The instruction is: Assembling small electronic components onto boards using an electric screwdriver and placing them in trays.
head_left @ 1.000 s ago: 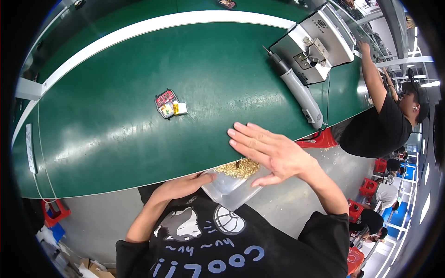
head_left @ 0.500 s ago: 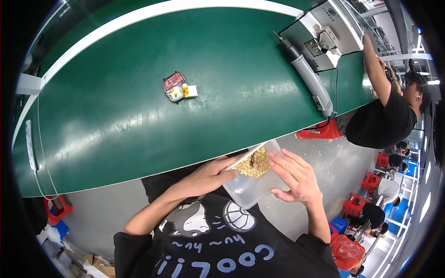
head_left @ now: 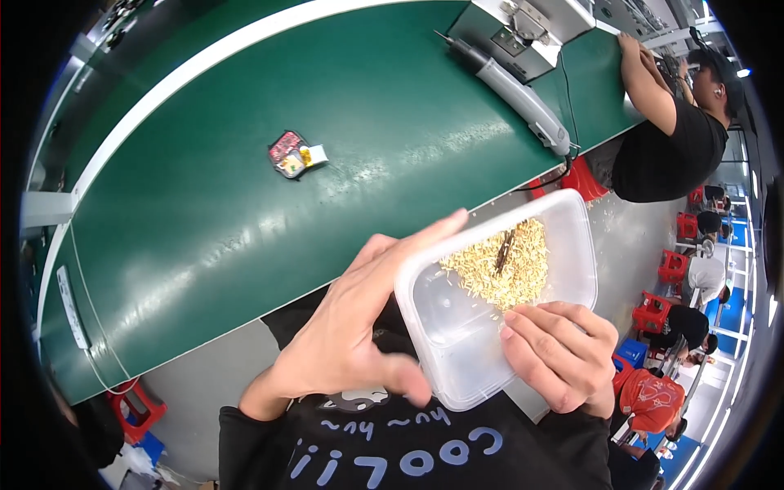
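A clear plastic container (head_left: pixel 445 322), tilted and raised in front of my shirt, holds a heap of tiny brass-coloured pieces (head_left: pixel 490 269) that look like small screws. A few thin dark pieces (head_left: pixel 505 249) lie on the heap. My right hand (head_left: pixel 563 355) curls over the container's near right wall. Its fingertips are inside, by the heap's edge, and its thumb is hidden. My left hand (head_left: pixel 359 318) is open along the left wall, fingers stretched and thumb apart and blurred. Beyond them, on the green table (head_left: pixel 212 220), lies a small opened device (head_left: pixel 288 155) with a red circuit board and a silvery battery.
A grey electric screwdriver (head_left: pixel 510 90) lies at the table's right, beside a metal box-shaped machine (head_left: pixel 531 33). A white power strip (head_left: pixel 72 306) sits at the left edge. At the right stands a co-worker in black (head_left: pixel 674 155), near red stools (head_left: pixel 580 180).
The container has come up, closer and to the right. My left hand has loosened from its wall and spread. My right hand has gone from open beside it to curled over its wall.
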`<action>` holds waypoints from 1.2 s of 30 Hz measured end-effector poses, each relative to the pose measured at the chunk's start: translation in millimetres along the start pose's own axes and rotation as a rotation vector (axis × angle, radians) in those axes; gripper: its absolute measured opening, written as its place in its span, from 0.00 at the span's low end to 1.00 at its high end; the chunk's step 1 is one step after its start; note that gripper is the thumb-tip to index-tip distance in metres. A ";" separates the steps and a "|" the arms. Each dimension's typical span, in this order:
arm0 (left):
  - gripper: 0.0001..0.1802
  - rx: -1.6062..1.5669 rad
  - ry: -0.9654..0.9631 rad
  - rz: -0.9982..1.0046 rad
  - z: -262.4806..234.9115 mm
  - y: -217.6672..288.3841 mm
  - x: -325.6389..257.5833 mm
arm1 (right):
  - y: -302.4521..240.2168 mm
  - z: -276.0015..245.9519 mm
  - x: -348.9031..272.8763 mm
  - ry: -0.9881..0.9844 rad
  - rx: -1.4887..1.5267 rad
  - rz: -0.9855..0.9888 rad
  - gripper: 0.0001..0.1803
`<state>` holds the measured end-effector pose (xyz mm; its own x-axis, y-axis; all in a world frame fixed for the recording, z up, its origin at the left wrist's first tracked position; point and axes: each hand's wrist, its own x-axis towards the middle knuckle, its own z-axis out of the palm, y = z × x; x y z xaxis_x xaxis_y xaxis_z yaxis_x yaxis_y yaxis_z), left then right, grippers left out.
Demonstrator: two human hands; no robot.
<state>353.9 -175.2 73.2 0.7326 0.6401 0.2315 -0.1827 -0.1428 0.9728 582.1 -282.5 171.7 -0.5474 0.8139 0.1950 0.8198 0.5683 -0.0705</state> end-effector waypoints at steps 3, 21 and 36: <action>0.87 0.261 0.205 0.083 -18.3 15.9 -37.4 | -2.0 6.5 54.5 0.068 0.010 -0.148 0.11; 0.75 0.218 1.227 0.257 -71.0 15.7 -164.7 | -87.5 73.8 262.5 -0.361 0.623 -0.780 0.07; 0.74 0.174 1.196 0.254 -87.4 9.0 -163.9 | -97.9 81.2 262.1 -0.069 0.157 -0.947 0.13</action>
<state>174.9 -215.3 43.0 -0.3880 0.8542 0.3461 -0.0756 -0.4037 0.9117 344.7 -114.9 150.3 -0.9835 0.0120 0.1807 0.0039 0.9990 -0.0450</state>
